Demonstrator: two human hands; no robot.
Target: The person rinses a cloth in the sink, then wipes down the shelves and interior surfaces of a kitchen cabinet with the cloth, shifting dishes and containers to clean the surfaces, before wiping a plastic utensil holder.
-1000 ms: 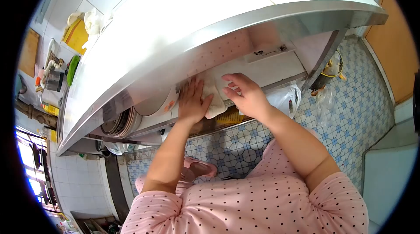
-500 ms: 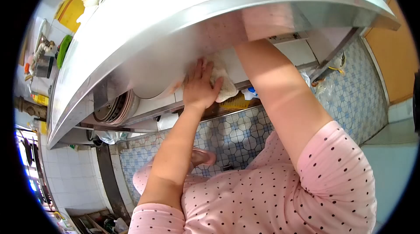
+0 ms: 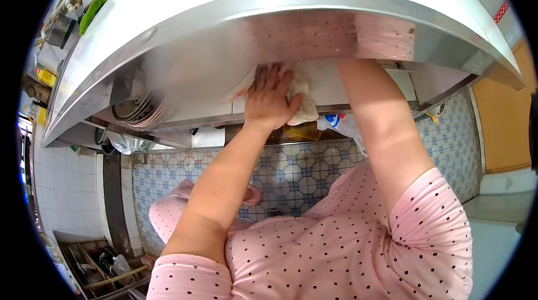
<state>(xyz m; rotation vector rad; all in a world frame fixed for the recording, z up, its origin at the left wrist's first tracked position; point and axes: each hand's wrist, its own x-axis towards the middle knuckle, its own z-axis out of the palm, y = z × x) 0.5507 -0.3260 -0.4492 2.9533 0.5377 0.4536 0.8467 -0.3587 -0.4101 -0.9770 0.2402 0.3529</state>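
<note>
My left hand (image 3: 270, 99) lies palm down on the white tiled shelf (image 3: 210, 102) under the metal-edged counter. Its fingers are spread, and the fingertips reach in under the counter edge. A whitish cloth (image 3: 304, 101) is against its thumb side; I cannot tell how much lies under the palm. To the left of this hand, a large pale round piece (image 3: 221, 78) stands partly hidden by the counter edge. My right forearm reaches under the counter farther right, so the right hand is hidden.
Stacked bowls or plates (image 3: 140, 110) sit at the shelf's left end. The counter's metal edge (image 3: 336, 0) curves above both arms. Below the shelf are a yellow basket (image 3: 302, 130) and plastic bags (image 3: 343, 126). Patterned tiles (image 3: 291, 171) cover the floor.
The view has shifted, so the counter and shelf sit differently in the frame. My left hand stays flat by the cloth, its fingers slightly farther under the edge. The right hand stays hidden.
</note>
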